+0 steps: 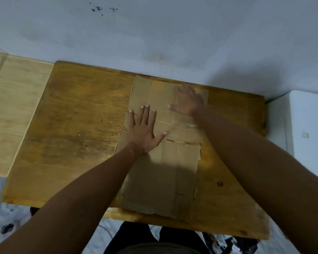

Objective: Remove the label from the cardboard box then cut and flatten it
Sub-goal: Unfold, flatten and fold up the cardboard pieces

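The cardboard box [162, 173] lies flat as a long brown sheet on the right half of the wooden table [77, 129], running from the far edge to the near edge. Its creases and cut slits show near the middle. My left hand [144, 129] rests palm down on its left middle part, fingers spread. My right hand [188, 101] presses flat on the far part, fingers pointing away and left. Neither hand holds anything. No label or cutting tool is in view.
A paler wooden board [13, 110] adjoins the table on the left. A white block [308, 129] stands at the right, against the grey wall [154, 33]. My dark-trousered legs [154, 241] show below the table's near edge.
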